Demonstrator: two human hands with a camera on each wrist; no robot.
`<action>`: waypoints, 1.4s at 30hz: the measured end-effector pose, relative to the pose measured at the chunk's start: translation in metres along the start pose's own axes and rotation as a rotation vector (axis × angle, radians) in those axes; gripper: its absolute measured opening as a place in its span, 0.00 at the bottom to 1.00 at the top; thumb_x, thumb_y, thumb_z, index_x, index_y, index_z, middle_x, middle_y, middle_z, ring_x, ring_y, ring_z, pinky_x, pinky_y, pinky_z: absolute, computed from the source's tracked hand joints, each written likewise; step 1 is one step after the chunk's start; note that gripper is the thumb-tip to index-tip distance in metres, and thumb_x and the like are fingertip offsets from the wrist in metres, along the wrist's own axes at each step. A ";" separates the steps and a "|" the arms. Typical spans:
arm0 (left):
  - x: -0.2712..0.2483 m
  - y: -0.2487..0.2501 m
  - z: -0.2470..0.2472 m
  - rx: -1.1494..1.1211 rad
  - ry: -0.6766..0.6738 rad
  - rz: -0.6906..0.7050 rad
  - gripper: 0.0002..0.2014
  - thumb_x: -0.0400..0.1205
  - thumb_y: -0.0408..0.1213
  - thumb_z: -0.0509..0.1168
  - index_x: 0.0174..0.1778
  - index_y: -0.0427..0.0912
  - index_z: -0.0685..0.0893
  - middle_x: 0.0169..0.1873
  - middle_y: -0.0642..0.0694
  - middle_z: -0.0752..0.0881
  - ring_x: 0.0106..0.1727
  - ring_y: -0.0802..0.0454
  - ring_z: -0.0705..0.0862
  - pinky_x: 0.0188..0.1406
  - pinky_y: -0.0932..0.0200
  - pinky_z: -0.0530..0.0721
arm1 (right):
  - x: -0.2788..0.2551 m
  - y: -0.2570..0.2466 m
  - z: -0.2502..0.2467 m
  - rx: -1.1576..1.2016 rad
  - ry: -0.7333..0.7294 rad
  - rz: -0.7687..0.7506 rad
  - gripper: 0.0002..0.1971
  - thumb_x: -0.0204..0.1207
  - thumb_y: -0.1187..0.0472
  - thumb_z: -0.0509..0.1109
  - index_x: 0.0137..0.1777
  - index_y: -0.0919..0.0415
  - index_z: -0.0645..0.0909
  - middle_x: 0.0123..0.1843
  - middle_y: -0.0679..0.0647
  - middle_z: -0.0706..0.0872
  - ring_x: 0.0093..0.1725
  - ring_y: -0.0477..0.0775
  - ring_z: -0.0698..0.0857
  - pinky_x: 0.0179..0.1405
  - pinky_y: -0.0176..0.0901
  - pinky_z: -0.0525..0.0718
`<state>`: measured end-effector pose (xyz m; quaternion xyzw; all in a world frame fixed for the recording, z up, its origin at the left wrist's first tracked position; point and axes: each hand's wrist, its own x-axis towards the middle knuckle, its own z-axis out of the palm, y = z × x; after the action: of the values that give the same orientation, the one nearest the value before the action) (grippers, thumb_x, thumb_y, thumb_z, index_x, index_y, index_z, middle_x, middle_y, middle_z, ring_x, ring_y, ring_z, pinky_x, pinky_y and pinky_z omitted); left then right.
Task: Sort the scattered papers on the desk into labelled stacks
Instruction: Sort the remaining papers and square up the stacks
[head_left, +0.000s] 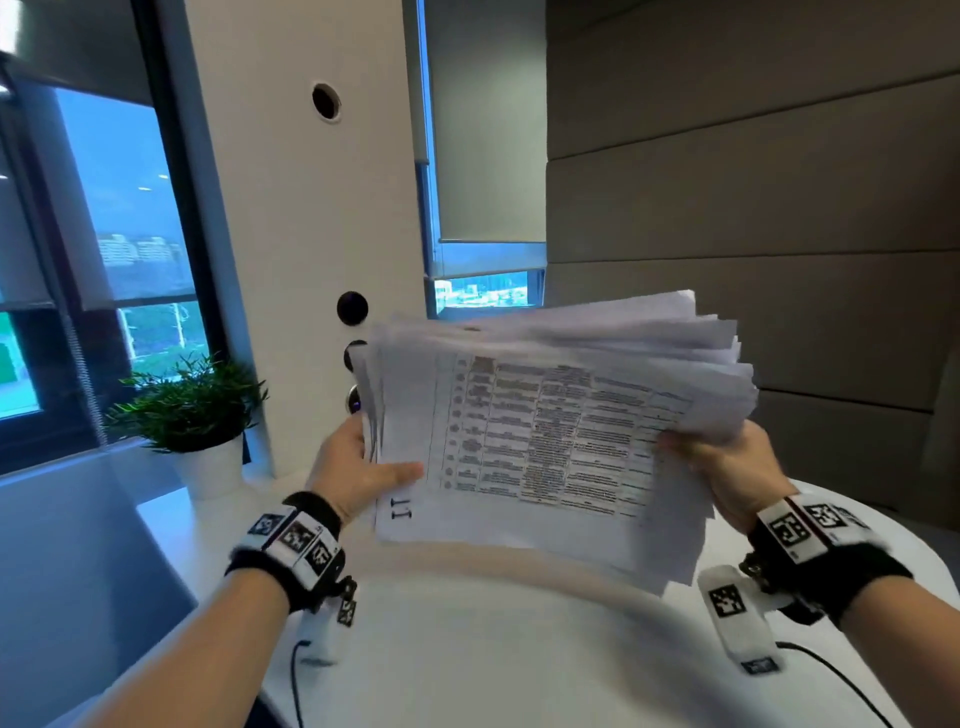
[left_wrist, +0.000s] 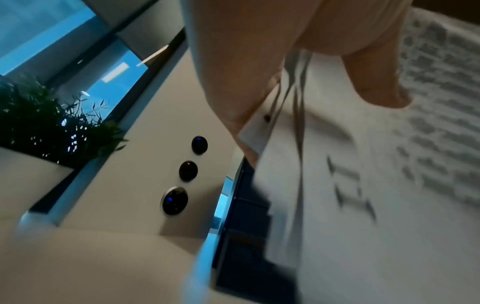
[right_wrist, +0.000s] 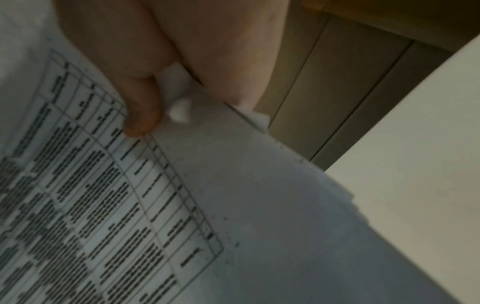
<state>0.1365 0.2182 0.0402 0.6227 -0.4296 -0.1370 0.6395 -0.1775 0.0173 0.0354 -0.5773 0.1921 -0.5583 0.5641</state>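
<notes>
Head view: a thick sheaf of papers (head_left: 545, 441) is held above the desk (head_left: 467, 649), long axis running between the hands. Its left edge is pinched by the left hand (head_left: 353, 467), its right edge by the right hand (head_left: 727, 467), both equally near.

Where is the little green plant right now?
In the head view the potted plant stands on the left, by the window, to the left of the left hand that grips the stack of papers.
</notes>
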 end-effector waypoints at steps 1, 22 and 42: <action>-0.004 -0.001 0.004 0.060 -0.020 -0.021 0.38 0.50 0.43 0.86 0.56 0.52 0.79 0.47 0.56 0.88 0.52 0.50 0.87 0.52 0.50 0.85 | -0.004 0.002 -0.001 -0.043 -0.024 0.004 0.42 0.30 0.48 0.91 0.48 0.66 0.86 0.45 0.58 0.92 0.42 0.55 0.91 0.42 0.46 0.90; -0.025 0.027 0.034 0.135 -0.027 0.454 0.29 0.66 0.28 0.80 0.59 0.52 0.78 0.55 0.55 0.85 0.58 0.60 0.82 0.61 0.51 0.83 | -0.018 -0.017 0.015 -0.902 -0.040 -0.348 0.55 0.63 0.63 0.84 0.82 0.40 0.52 0.74 0.50 0.71 0.68 0.50 0.76 0.66 0.52 0.76; -0.022 0.028 0.013 0.285 -0.180 0.355 0.23 0.72 0.25 0.75 0.54 0.57 0.84 0.50 0.57 0.86 0.51 0.61 0.86 0.54 0.56 0.85 | 0.001 -0.047 0.026 -1.446 -0.367 -0.407 0.38 0.71 0.54 0.77 0.80 0.45 0.64 0.70 0.48 0.74 0.59 0.55 0.82 0.56 0.50 0.82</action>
<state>0.1045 0.2301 0.0553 0.6067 -0.6026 -0.0154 0.5182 -0.1738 0.0412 0.0835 -0.9094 0.3026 -0.2821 -0.0439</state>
